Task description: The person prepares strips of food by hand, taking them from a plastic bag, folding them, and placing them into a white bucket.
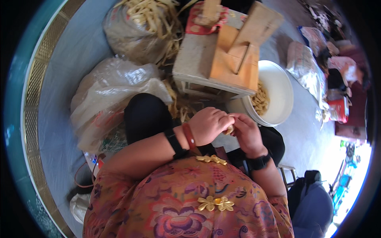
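My left hand (pixel 208 123) and my right hand (pixel 247 134) meet above my lap, fingertips together. Pinched between them is a small tan piece (pixel 228 130), mostly hidden by the fingers; its exact kind cannot be told. Just beyond my right hand, a white plastic bucket (pixel 281 92) holds many short tan pieces (pixel 260 102) of similar colour. In front of my hands is a low stool (pixel 193 56). On it sits a wooden board (pixel 223 56) with a slot and a slanted wooden block (pixel 257 25).
At the left stand a clear plastic bag (pixel 116 80) and a sack (pixel 128 44) topped with pale dried strips (pixel 148 16). A red printed cloth (pixel 195 22) lies on the stool. White sacks (pixel 303 65) and a red container (pixel 337 110) are at the right. Someone in blue (pixel 314 205) is at lower right.
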Available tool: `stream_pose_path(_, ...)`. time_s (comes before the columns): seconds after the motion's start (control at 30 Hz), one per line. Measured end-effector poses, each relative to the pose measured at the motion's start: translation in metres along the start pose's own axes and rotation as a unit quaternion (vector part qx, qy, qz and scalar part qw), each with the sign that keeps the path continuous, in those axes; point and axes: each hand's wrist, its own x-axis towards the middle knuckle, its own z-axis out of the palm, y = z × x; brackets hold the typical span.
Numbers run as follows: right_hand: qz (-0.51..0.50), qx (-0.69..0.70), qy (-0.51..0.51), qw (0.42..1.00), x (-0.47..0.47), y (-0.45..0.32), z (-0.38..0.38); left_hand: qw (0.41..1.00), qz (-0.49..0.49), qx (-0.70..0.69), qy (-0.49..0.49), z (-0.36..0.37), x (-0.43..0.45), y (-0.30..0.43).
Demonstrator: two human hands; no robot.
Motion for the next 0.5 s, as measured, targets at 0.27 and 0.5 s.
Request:
stream_pose_path(0.27,-0.308,-0.501,0.126,0.799,0.016,-0.008,0.037,0.934,-0.229,-0.247,0.119,0.039,-0.017,-0.049)
stream_pose_path(0.5,-0.374,-0.460,0.053,0.804,0.013,-0.016,0.016,0.646,-0.385,-0.658,-0.032,0.011,-0.010,-0.047)
